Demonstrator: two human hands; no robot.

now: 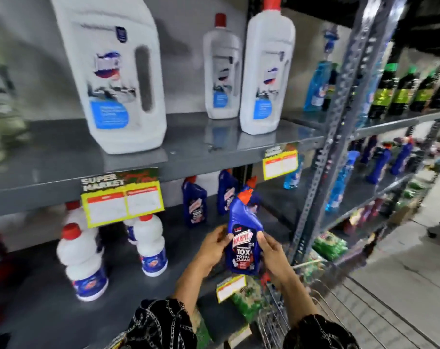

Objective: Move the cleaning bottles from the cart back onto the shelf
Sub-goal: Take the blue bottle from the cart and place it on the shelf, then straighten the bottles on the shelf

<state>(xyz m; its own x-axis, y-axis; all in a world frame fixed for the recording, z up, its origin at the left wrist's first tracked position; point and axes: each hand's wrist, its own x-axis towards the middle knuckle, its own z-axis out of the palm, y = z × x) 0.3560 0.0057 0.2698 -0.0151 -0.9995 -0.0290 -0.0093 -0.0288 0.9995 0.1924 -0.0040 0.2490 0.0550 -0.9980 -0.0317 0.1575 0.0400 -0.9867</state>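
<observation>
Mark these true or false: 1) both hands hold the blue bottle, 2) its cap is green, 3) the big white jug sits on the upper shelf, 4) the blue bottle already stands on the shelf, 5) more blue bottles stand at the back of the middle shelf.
1. True. The left hand and right hand both have a grip on the blue bottle.
2. False. The cap is red-orange.
3. True. The big white jug stands on the upper shelf.
4. False. It is held in the air in front of the middle shelf.
5. True. Similar blue bottles stand there.
</observation>
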